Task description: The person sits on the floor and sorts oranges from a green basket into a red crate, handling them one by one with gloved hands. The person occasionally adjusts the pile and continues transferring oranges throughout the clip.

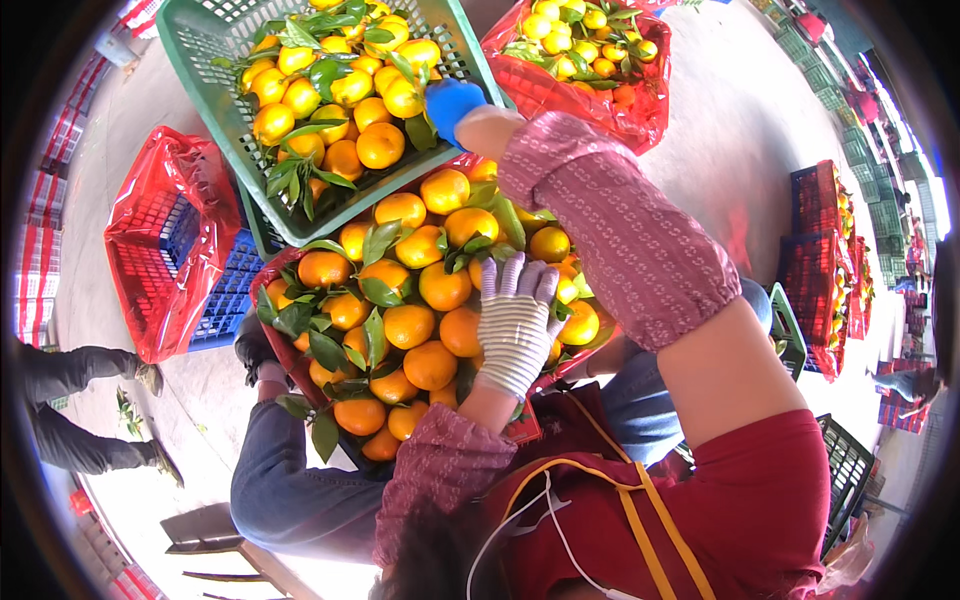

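My left hand, in a striped knit glove, lies palm down on a heap of leafy mandarins, its fingers spread a little. They fill a red-lined crate between my knees. Farther up, my right hand, in a blue glove, reaches into the right side of a green plastic crate. It is beside more mandarins there; its fingers and anything they hold are hidden. The green crate tilts toward me, its near edge over the far side of the lined crate.
A blue crate with a red plastic liner stands at left. Another red-lined crate holds yellower fruit at upper right. A person's legs are at far left. Stacked crates line the right; a brown stool-like object is at lower left.
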A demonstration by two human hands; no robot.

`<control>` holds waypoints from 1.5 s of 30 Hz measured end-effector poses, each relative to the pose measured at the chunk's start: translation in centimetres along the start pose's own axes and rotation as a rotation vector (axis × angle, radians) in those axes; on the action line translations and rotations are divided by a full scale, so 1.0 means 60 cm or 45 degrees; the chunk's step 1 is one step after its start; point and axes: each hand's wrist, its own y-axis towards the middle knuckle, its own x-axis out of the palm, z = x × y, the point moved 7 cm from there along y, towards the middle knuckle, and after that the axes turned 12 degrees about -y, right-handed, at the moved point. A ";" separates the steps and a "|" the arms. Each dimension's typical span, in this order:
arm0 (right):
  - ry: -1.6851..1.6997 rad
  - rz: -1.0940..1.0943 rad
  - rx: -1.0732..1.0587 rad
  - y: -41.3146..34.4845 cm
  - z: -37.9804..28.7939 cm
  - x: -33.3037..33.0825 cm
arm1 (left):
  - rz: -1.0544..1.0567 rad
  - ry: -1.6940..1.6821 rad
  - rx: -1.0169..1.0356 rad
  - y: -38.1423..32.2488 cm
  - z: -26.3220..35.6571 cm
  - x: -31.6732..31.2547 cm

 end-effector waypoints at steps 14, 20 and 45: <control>0.942 -0.274 -0.158 -0.437 0.078 0.064 | 0.173 -0.005 -0.031 -0.008 -0.008 0.005; 0.247 -0.506 -0.799 -0.348 0.070 0.072 | 0.156 -0.053 0.001 -0.001 -0.007 0.003; 1.177 0.337 -0.026 -0.364 0.135 0.019 | 0.093 0.104 0.003 0.000 -0.006 0.008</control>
